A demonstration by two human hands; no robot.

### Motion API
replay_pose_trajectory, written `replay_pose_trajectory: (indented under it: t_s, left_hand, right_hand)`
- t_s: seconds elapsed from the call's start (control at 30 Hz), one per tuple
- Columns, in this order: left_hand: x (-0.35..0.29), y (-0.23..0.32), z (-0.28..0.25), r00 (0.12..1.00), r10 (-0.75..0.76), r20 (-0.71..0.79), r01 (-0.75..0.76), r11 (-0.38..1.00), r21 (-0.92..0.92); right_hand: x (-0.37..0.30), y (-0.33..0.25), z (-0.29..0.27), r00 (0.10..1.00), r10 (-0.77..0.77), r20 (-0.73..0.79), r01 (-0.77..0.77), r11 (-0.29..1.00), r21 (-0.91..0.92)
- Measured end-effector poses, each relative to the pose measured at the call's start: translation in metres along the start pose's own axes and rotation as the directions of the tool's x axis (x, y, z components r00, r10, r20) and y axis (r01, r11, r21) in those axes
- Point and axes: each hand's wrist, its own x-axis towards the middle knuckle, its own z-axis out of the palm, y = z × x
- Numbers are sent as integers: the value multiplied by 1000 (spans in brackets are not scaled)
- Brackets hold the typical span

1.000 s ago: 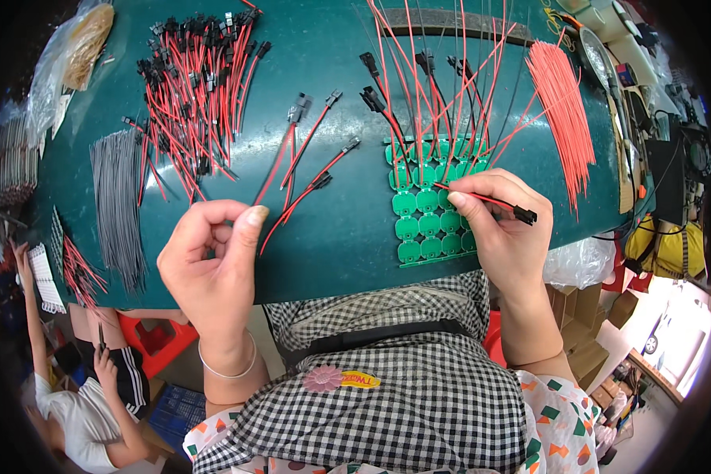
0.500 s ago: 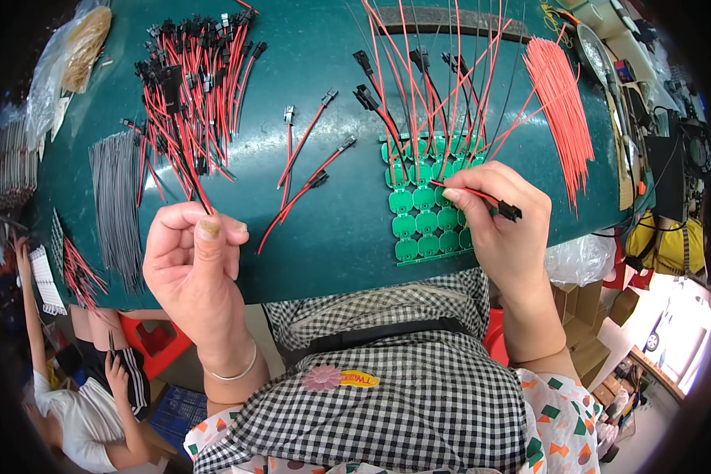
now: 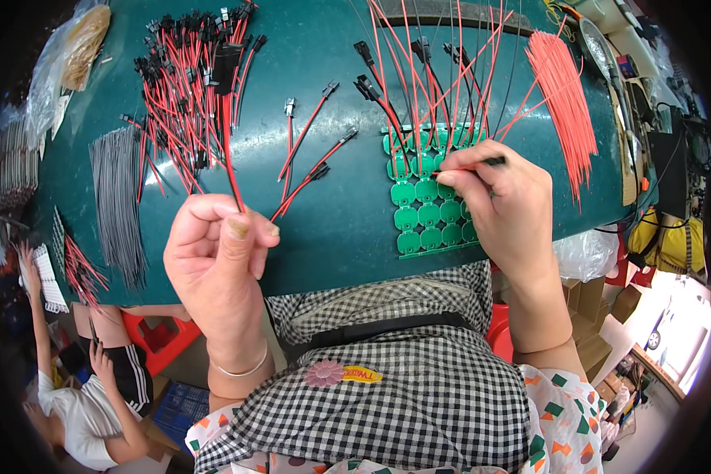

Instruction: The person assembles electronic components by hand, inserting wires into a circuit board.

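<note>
My left hand (image 3: 220,257) pinches the bare end of a red-and-black connector lead (image 3: 230,162) between thumb and finger; its black plug points away, over a heap of similar leads (image 3: 186,87). My right hand (image 3: 504,207) is closed on another connector lead (image 3: 494,161), most of it hidden by the fingers. Its wire tip touches or hovers just over the panel of small green circuit boards (image 3: 403,193); I cannot tell which. Red and black wires and several plugged leads stand up from the panel's far rows. A few loose leads (image 3: 302,142) lie between the hands.
A bundle of grey wires (image 3: 117,205) lies at left, a bundle of red wires (image 3: 565,118) at right. A dark bar (image 3: 450,16) sits beyond the panel on the green table (image 3: 332,261). Another person (image 3: 79,411) works at lower left. Tools and cables crowd the right edge.
My left hand has moved right with its lead. My right fingers have curled further round their lead, hiding more of it, and its plug has shifted up and left.
</note>
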Motion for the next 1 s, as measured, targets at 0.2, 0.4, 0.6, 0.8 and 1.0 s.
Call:
replay_pose_trajectory:
  t_s: [0.2,0.4,0.6,0.8,1.0]
  left_hand:
    - [-13,-1,22,962,-196,193,213,974,-77]
    - [-17,-12,48,927,-226,298,247,968,-35]
    - [-18,-13,53,708,-385,592,525,847,-77]
    - [7,-6,30,928,247,278,-371,573,731]
    - [10,-8,-7,955,181,234,-286,358,889]
  right_hand:
    - [5,-6,19,993,-100,-60,94,990,-105]
    - [-9,-16,1,968,252,-8,-221,862,456]
    - [-10,-4,-24,920,-208,333,-170,553,816]
    - [-23,7,-16,846,517,128,-471,614,634]
    - [-24,14,-1,941,334,-49,-276,843,461]
